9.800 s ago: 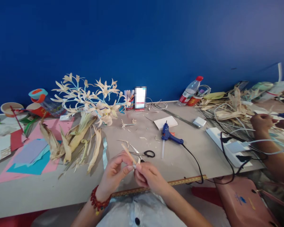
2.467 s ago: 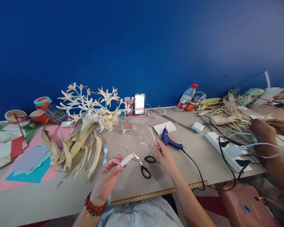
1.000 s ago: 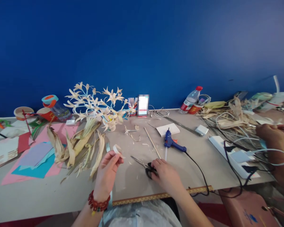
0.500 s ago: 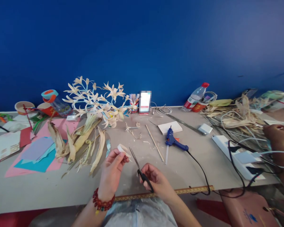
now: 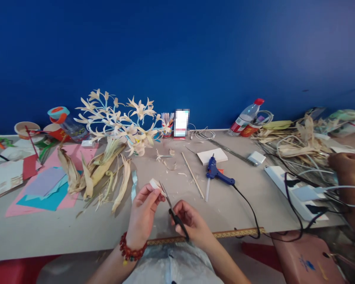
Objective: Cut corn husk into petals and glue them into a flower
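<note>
Between the thumb and fingers of my left hand [image 5: 144, 207] is a small curled piece of pale corn husk [image 5: 154, 184]. My right hand [image 5: 192, 223] grips black-handled scissors [image 5: 177, 223]. Their blades point up and left and meet the husk piece beside my left fingertips; whether they are cutting into it I cannot tell. Left of my hands lie dried corn husks [image 5: 122, 185]. Behind them stands a bunch of husk flowers [image 5: 139, 126] on pale blue stems. A blue glue gun [image 5: 214, 171] rests on the table to the right, near a thin wooden stick [image 5: 193, 175].
Coloured paper sheets [image 5: 44, 189] and paper cups [image 5: 26, 130] are at the left. A lit phone [image 5: 181, 122] stands against the wall. Rightward are a bottle [image 5: 244, 118], a white power strip [image 5: 296, 193] with cables, and another person's hand [image 5: 347, 163] near a husk pile [image 5: 301, 142].
The scissors' blades have come up against the husk piece; earlier there was a small gap. My left hand has shifted slightly right in view. The whole view has moved a little.
</note>
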### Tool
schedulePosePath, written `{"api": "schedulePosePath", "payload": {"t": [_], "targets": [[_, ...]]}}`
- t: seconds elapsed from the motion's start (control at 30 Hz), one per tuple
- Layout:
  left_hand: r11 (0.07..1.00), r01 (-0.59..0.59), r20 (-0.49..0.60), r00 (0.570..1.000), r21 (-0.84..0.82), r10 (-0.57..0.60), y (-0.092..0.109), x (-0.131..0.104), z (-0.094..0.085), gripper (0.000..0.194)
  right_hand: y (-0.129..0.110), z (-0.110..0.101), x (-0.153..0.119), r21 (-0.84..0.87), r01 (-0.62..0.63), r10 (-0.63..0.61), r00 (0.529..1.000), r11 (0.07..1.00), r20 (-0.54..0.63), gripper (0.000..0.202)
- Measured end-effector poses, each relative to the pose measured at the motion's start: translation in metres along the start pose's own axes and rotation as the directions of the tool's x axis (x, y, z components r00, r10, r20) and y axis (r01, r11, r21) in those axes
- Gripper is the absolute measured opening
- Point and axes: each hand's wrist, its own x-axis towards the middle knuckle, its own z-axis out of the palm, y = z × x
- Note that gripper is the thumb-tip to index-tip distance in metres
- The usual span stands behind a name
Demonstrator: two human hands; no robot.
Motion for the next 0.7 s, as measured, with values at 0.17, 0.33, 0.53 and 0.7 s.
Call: {"api": "schedulePosePath", "payload": {"t": [0.17,0.33,0.53,0.7], "targets": [[1.000,-0.008,-0.013,1.000,0.004,0.008,0.000,0.001,0.001,0.013,0.003,-0.001,0.002,0.010,0.001,-0.001,1.000,1.000,-0.007,0.057],[1.000,0.003,-0.018,1.000,-0.001,-0.003,0.000,0.001,0.000,0.014,0.008,-0.004,0.004,-0.078,0.004,-0.009,0.998,0.997,-0.068,0.051],[1.000,-0.008,-0.012,1.000,0.023,0.008,0.002,-0.001,0.000,0.015,0.006,-0.001,0.004,-0.022,0.041,-0.043,0.991,0.999,-0.126,0.051],[0.998,0.009,0.002,1.000,0.063,-0.009,0.001,-0.009,0.004,0.014,-0.009,0.009,0.009,0.088,0.224,-0.200,0.954,0.971,-0.224,0.052]]}}
